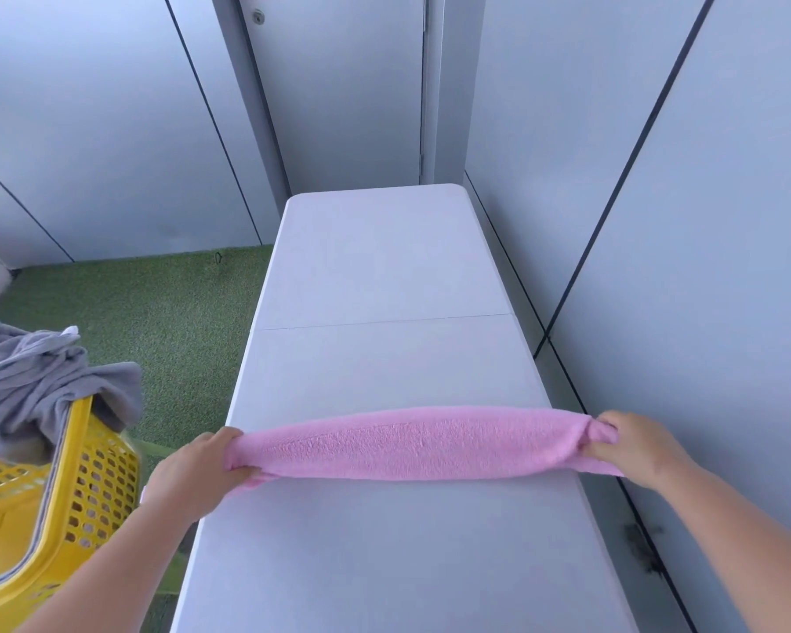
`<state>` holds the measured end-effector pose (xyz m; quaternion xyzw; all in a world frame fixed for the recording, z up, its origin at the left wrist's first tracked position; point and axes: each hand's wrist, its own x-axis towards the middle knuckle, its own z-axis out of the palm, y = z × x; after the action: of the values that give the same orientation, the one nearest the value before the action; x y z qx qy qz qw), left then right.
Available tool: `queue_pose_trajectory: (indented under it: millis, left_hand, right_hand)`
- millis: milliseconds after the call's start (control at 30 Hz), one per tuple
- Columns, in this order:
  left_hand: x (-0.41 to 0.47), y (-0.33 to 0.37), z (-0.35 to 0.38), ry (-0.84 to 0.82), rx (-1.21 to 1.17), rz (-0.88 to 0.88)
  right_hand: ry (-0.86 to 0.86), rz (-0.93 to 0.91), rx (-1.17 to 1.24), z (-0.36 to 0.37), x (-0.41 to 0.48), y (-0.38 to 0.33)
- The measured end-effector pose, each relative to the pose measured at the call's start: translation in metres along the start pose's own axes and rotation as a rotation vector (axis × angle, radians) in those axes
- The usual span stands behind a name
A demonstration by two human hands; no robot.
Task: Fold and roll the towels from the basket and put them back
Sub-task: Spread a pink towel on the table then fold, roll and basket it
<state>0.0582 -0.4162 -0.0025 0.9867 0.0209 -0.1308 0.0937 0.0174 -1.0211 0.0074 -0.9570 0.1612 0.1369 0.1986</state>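
Pink terry towel, rolled tubular, pinched by left hand and right hand.

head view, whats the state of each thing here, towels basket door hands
pink towel: folded into a long band, stretched across the table, each end gripped
grey towels: unfolded, heaped over the basket rim
yellow basket: on the floor left of the table, holding towels
door: shut
left hand: closed on the towel's left end
right hand: closed on its right end

Both hands, left and right, grip the ends of a rolled pink terry towel across the long white folding table, yellow perforated plastic basket just beside it.
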Motion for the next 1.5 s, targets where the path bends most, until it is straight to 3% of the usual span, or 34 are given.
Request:
queue_pose_trajectory:
  millis: [200,333,533,667,800,900,1033,1233,1500]
  left_hand:
    - [-0.014,-0.013,0.016,-0.01,-0.009,0.008]
    - [-0.013,-0.018,0.019,-0.005,-0.017,0.003]
    - [-0.008,-0.019,0.028,-0.03,0.005,0.005]
    - [-0.003,-0.012,0.02,-0.081,0.065,0.077]
    - [0.012,-0.004,-0.005,0.016,0.081,0.055]
    - [0.02,0.002,-0.012,0.084,-0.034,-0.041]
    - [0.012,0.014,0.007,-0.015,-0.111,-0.111]
    - [-0.025,0.049,0.038,-0.005,-0.182,-0.187]
    - [-0.069,0.13,0.081,-0.028,-0.311,-0.2]
  right_hand:
    - [0.001,0.042,-0.286,0.018,-0.001,0.031]
    - [-0.043,0.092,-0.223,0.014,-0.015,0.048]
    - [-0.171,-0.2,-0.139,0.015,-0.012,0.014]
    - [-0.213,-0.188,-0.183,0.023,0.002,-0.009]
    - [-0.052,-0.188,-0.12,0.008,0.018,-0.023]
    - [0.065,-0.134,-0.173,-0.001,0.03,-0.028]
    - [-0.043,-0.118,-0.31,0.02,0.032,-0.024]
    - [0.009,-0.147,-0.112,0.056,-0.009,-0.031]
    - [0.017,-0.149,0.031,0.112,-0.057,-0.093]
